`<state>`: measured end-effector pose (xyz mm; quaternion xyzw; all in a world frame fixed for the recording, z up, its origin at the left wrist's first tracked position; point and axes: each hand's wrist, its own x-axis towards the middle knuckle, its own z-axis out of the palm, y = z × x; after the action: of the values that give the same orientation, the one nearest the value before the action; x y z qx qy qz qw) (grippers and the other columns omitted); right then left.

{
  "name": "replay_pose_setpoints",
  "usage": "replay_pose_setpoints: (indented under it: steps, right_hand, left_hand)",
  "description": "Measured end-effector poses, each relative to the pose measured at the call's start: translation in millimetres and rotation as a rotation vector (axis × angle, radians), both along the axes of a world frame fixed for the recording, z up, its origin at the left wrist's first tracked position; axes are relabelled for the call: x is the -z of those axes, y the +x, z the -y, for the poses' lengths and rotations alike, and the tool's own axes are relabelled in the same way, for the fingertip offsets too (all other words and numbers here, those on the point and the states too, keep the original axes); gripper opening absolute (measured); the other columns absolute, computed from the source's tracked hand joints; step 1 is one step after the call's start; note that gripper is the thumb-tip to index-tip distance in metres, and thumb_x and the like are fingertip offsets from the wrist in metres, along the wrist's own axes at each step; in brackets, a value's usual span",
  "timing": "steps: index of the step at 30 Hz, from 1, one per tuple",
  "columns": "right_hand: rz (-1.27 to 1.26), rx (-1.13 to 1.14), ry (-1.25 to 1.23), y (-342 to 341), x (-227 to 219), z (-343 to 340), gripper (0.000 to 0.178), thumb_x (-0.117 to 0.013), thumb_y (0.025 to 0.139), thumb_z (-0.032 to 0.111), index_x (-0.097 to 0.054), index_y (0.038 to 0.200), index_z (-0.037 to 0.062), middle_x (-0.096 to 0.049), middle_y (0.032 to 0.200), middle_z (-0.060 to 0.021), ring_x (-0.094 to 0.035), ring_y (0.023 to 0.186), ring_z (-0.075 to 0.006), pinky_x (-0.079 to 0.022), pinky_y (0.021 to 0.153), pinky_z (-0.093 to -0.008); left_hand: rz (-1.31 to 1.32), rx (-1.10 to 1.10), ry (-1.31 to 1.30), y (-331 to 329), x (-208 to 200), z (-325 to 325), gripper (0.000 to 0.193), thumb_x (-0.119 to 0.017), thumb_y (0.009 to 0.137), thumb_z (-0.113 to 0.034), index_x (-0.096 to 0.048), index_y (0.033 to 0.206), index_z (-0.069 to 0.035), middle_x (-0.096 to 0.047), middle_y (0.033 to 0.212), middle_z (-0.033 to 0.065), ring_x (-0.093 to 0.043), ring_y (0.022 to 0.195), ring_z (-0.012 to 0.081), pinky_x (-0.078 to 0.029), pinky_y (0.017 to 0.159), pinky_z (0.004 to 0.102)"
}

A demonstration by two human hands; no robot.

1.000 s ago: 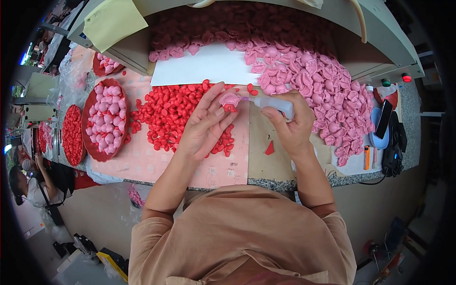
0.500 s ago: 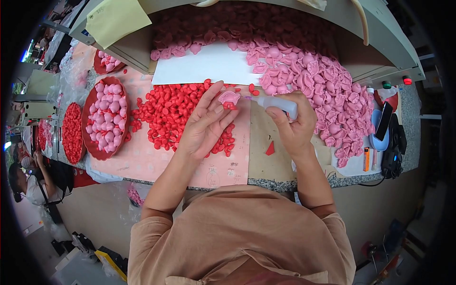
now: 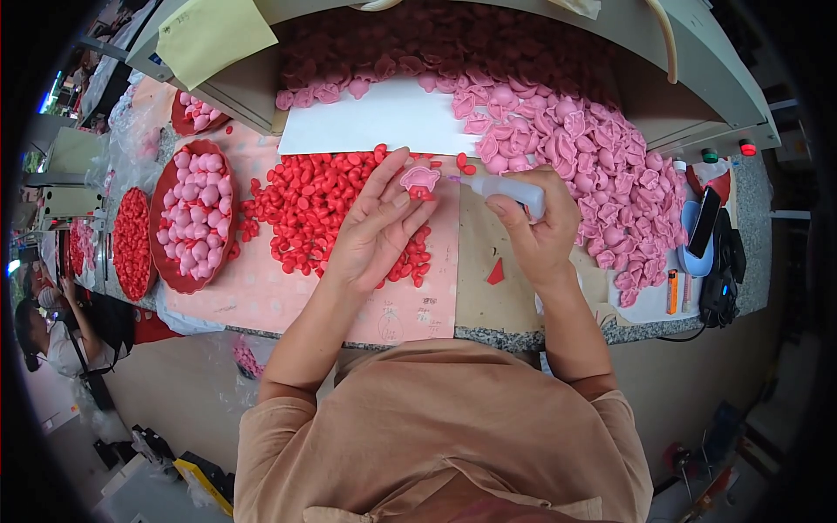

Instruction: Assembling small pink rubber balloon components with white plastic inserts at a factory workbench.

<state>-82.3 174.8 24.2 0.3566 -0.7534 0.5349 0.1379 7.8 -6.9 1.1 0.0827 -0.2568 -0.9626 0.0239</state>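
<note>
My left hand [image 3: 377,228] is raised over the red pieces, its thumb and fingers closed on a small pink plastic shell [image 3: 419,179] with red parts at its lower end. The shell's hollow side faces up. In my right hand [image 3: 545,228] lies a translucent squeeze bottle [image 3: 510,193], gripped with the fingers wrapped round it. Its thin purple nozzle points left at the shell, very close to its right edge; whether they touch I cannot tell. Beneath and left of my left hand spreads a heap of glossy red pieces [image 3: 301,205].
Pink shells [image 3: 602,196] pile up at the right and back. A scalloped red tray [image 3: 155,228] of pink-and-red pieces stands left, beside a tray of red pieces [image 3: 133,248]. A phone [image 3: 704,222] and orange lighter [image 3: 672,292] lie far right. Another person [image 3: 74,336] sits far left.
Almost nothing differs. The squeeze bottle and my right hand have shifted very slightly left; my left hand keeps the shell in nearly the same place.
</note>
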Motion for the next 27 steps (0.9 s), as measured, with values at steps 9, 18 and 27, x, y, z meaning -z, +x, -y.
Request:
replay_pose_setpoints:
  steps: [9, 18, 27]
  right_hand:
    - [0.011, 0.001, 0.010, 0.4, -0.9, -0.1, 0.027, -0.075, 0.075, 0.016, -0.058, 0.089, 0.0008, -0.057, 0.074, -0.0057, -0.050, 0.061, -0.0115, -0.039, 0.055, -0.0229]
    - [0.016, -0.020, 0.001, 2.1, 1.0, 1.2, 0.027, -0.075, 0.074, 0.016, -0.058, 0.089, 0.0010, -0.057, 0.075, -0.0065, -0.051, 0.063, -0.0138, -0.040, 0.056, -0.0245]
    - [0.002, -0.044, -0.023, 3.6, 0.2, 3.0, 0.028, -0.076, 0.074, 0.018, -0.058, 0.089, 0.0019, -0.058, 0.076, -0.0071, -0.053, 0.064, -0.0157, -0.042, 0.058, -0.0263]
  left_hand:
    - [0.008, -0.002, -0.003, 0.1, 0.2, 0.1, 0.053, -0.049, 0.088, 0.003, -0.032, 0.137, -0.008, -0.043, 0.133, 0.0095, -0.044, 0.122, 0.0197, -0.034, 0.106, 0.0383]
    - [0.003, -0.003, -0.001, -0.3, 1.5, -0.1, 0.053, -0.049, 0.088, 0.004, -0.032, 0.137, -0.007, -0.043, 0.132, 0.0089, -0.044, 0.122, 0.0190, -0.034, 0.107, 0.0379]
    - [0.008, -0.008, -0.003, -0.4, 1.1, 0.1, 0.052, -0.049, 0.088, 0.004, -0.033, 0.137, -0.007, -0.042, 0.133, 0.0094, -0.043, 0.123, 0.0193, -0.035, 0.107, 0.0375]
